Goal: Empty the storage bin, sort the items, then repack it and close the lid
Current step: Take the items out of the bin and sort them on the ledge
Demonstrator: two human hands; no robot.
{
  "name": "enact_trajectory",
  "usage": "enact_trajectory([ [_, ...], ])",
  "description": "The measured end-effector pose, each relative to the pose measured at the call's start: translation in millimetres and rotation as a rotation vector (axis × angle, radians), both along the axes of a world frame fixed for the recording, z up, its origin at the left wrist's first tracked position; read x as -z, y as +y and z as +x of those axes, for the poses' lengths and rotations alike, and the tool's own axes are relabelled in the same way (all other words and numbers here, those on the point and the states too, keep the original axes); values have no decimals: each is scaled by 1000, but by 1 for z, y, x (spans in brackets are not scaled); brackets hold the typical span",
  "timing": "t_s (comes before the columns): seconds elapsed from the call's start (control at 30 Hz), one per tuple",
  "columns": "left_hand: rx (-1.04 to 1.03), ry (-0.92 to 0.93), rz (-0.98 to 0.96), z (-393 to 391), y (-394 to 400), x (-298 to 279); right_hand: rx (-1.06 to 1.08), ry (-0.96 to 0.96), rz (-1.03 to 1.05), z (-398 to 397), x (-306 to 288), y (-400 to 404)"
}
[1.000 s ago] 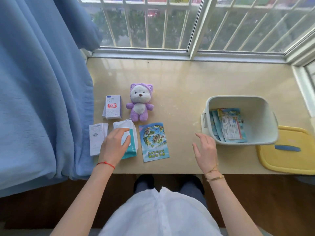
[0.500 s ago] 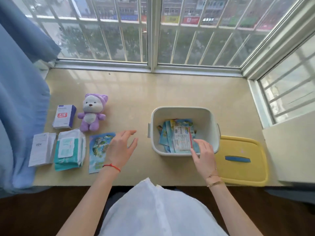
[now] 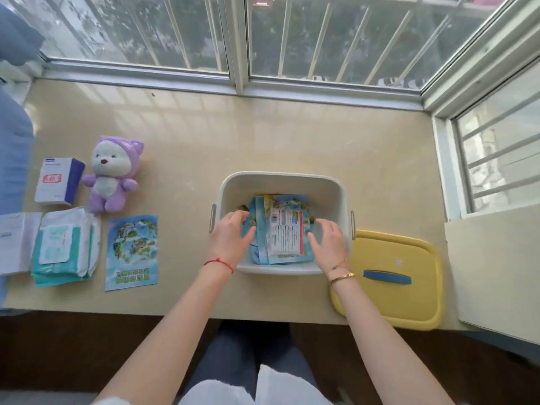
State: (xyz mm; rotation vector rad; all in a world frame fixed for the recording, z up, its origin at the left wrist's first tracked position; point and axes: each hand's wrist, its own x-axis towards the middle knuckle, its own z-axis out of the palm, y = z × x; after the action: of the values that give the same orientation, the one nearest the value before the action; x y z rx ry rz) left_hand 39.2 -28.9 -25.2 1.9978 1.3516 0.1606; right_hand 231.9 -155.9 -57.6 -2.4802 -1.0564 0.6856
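Note:
The white storage bin [image 3: 280,180] stands on the beige ledge and holds a stack of blue printed packets [image 3: 283,229]. Both hands are inside it. My left hand [image 3: 230,238] is at the stack's left edge and my right hand [image 3: 328,244] at its right edge, fingers apart, touching or nearly touching the packets without a clear grip. The yellow lid [image 3: 391,276] with a blue handle lies flat just right of the bin. Laid out at the left are a purple plush bear [image 3: 112,173], a white-and-purple box [image 3: 57,181], a wipes pack [image 3: 64,247], a blue leaflet [image 3: 131,252] and a white paper box [image 3: 14,242].
A window with bars [image 3: 233,39] runs along the back and right of the ledge. A blue curtain [image 3: 11,147] hangs at the far left. The ledge's front edge [image 3: 175,312] drops to a dark floor by my knees. A pale panel [image 3: 493,273] juts out at the right.
My left hand left the wipes pack at the left and swung right into the bin. My right hand went from the ledge into the bin. The view shifted right.

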Motion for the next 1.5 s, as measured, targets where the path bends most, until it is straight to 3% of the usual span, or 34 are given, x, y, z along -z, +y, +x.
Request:
enact_trajectory([
  [0.3, -94, 188, -204, 47, 11, 93, 80, 87, -128, 26, 75, 40],
  [0.63, -285, 248, -301, 72, 4, 135, 139, 102, -153, 33, 113, 41],
  [0.83, -393, 168, -362, 74, 6, 142, 186, 174, -136, 31, 118, 42],
  [1.0, -378, 112, -426, 70, 10, 140, 324, 318, -89, 33, 117, 41],
  [1.13, -390, 56, -396, 62, 11, 133, 316, 440, -89, 33, 107, 44],
  [1.3, -390, 37, -323, 50, 9, 114, 291, 462, -35, 29, 94, 41],
  [1.5, -364, -47, -240, 35, 3, 80, 251, 323, 73, 27, 66, 28],
])
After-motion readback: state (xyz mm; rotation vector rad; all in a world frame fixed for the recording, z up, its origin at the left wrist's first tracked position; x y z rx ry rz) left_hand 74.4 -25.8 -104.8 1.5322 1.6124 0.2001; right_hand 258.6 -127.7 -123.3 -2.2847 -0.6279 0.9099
